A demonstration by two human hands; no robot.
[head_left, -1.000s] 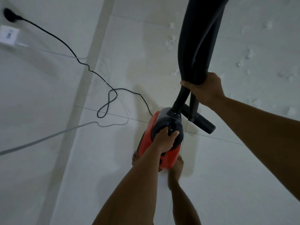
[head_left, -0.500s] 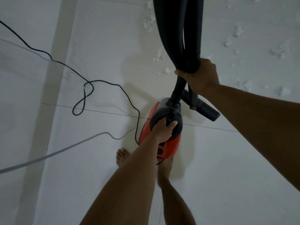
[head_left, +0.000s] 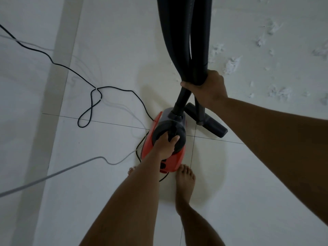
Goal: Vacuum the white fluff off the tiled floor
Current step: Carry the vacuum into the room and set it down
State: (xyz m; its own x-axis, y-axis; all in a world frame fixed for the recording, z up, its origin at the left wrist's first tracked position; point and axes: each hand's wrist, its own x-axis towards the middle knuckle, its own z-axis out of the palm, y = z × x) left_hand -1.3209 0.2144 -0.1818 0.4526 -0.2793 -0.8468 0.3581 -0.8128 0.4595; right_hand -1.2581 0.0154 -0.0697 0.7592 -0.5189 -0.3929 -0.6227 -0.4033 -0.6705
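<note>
Vacuum (head_left: 160,131) in L grip (head_left: 165,144); hose (head_left: 174,41) + wand (head_left: 202,41) in R grip (head_left: 209,89)

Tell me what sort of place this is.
Probably a room in a home: a pale tiled floor, a small red vacuum with its black hose, a cord trailing across the tiles, and a bare foot.

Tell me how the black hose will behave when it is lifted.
Probably floppy: the hose curves as it rises from the vacuum through the right hand. Likely light for its length, since that one hand holds it bunched together with the tube.
</note>
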